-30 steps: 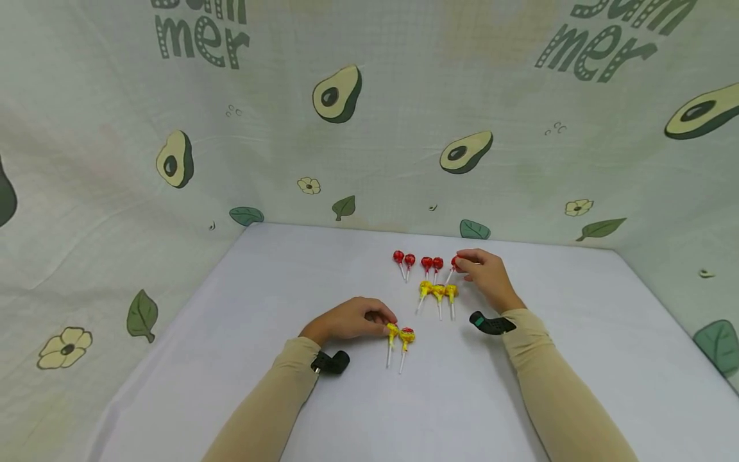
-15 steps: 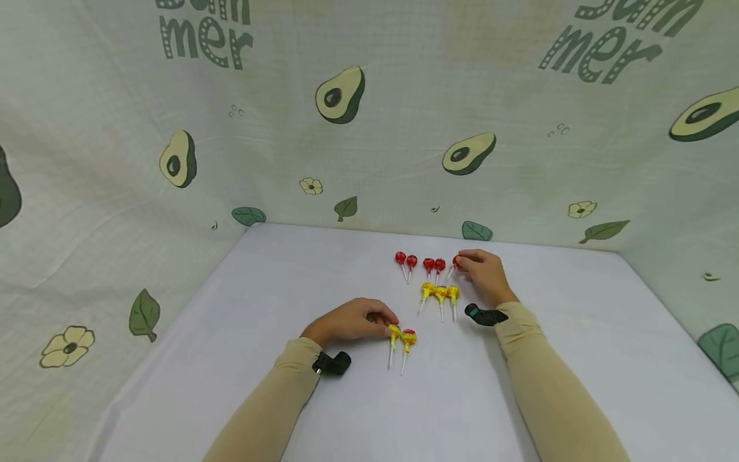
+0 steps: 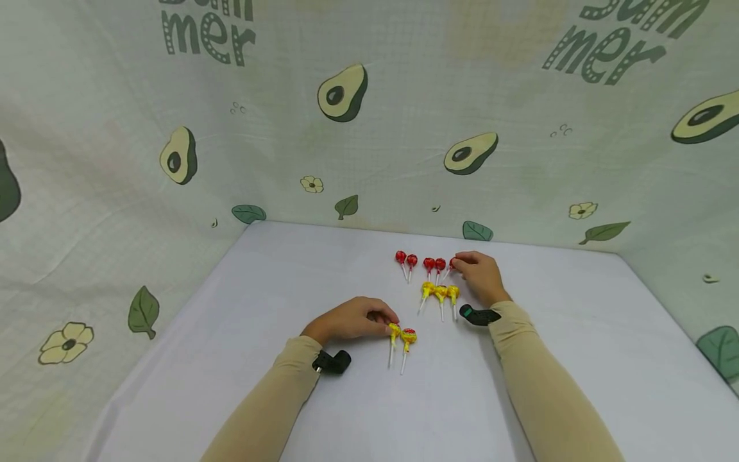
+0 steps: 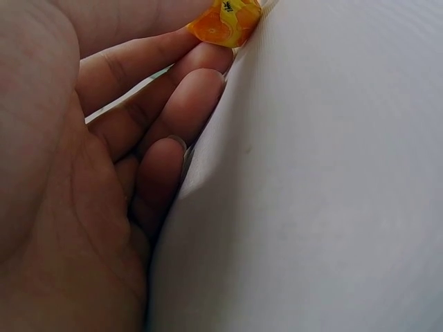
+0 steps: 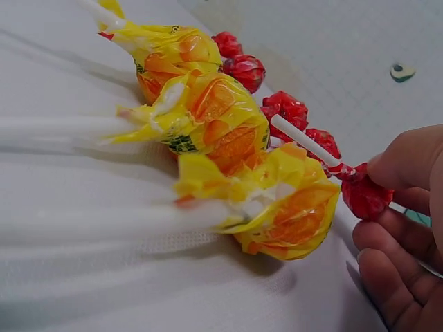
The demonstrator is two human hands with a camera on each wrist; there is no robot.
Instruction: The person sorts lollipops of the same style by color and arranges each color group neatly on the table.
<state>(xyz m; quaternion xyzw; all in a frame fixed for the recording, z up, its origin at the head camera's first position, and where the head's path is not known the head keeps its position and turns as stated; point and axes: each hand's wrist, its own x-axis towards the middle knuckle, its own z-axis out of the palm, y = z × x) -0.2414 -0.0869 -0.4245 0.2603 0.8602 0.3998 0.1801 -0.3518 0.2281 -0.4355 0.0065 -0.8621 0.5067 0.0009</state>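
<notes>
My left hand point(image 3: 351, 319) pinches a yellow-wrapped lollipop point(image 3: 394, 332) by its head, low on the white table; in the left wrist view the yellow and orange wrapper point(image 4: 232, 22) shows at the thumb and finger. A second yellow lollipop point(image 3: 408, 337) lies just right of it. Farther back, my right hand point(image 3: 480, 276) grips a red lollipop by its head point(image 5: 365, 198) between thumb and fingers, its white stick tilted toward the neighbouring red lollipops. Three yellow lollipops point(image 5: 221, 121) lie side by side in front of that hand, sticks toward the person.
Two red lollipops point(image 3: 407, 258) lie at the back, with another red pair point(image 3: 434, 264) to their right, beside the held one. The white table point(image 3: 288, 276) ends at a hanging cloth point(image 3: 392, 128) printed with avocados and leaves.
My right hand first shifts the red lollipop slightly right, then brings it left, closer to the red pair. My left hand stays on its yellow lollipop.
</notes>
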